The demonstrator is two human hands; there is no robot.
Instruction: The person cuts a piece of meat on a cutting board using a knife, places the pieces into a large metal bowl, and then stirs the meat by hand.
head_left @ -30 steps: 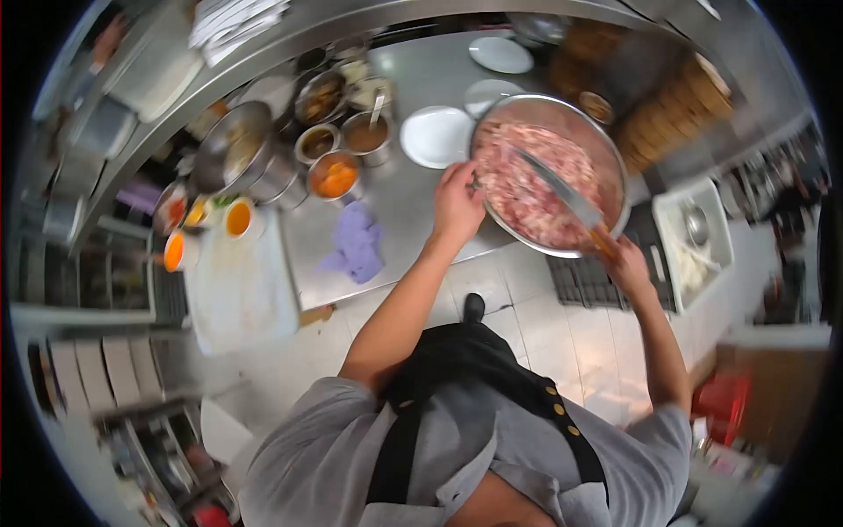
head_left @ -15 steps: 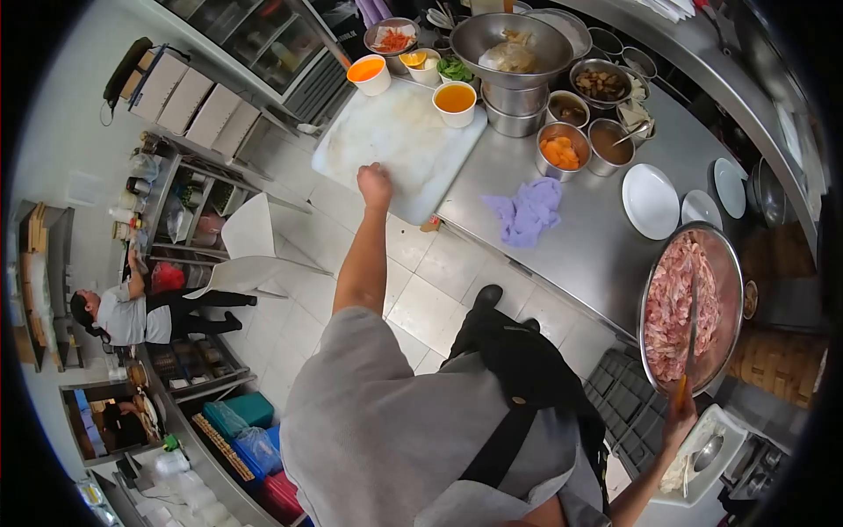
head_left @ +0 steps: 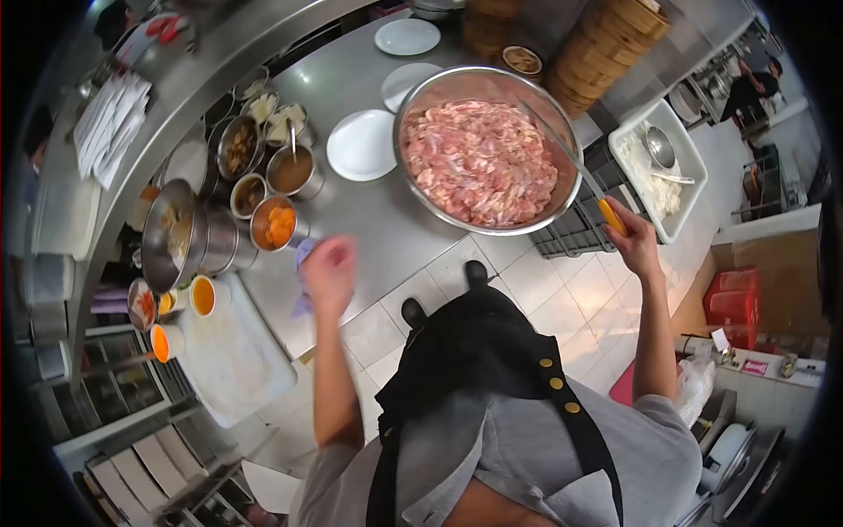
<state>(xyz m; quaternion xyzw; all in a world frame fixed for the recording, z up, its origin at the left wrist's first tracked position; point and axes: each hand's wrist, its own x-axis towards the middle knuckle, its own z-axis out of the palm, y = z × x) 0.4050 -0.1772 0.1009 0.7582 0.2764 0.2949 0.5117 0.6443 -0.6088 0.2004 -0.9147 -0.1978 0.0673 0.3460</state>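
Stainless steel counter (head_left: 386, 211) fills the upper part of the view in a working kitchen, with pale floor tiles below it.

The right hand (head_left: 634, 241) is closed around the orange handle of a knife (head_left: 606, 211). Its long blade slants up over the rim into the big metal bowl (head_left: 399, 132), probably so the handle can be gripped from the floor side. The bowl is heaped with raw pink meat (head_left: 479, 162) and sits at the counter's near edge, partly overhanging it, close to the body.

The left hand (head_left: 329, 272) is well apart from the right, hovering over a purple cloth (head_left: 301, 256) at the counter edge. It is too blurred to tell whether the fingers are spread or curled, or whether they touch the cloth.

Beyond the cloth, small metal pots stand clustered within reach, one with orange pieces (head_left: 277, 226) and one with brown sauce (head_left: 292, 169). White plates (head_left: 362, 145) lie just beside the bowl. To the left are a white cutting board (head_left: 233, 351) and cups of orange sauce (head_left: 204, 296). Bamboo steamers (head_left: 606, 44) are stacked behind the bowl, and a white tray (head_left: 689, 189) holding a ladle sits to the right.
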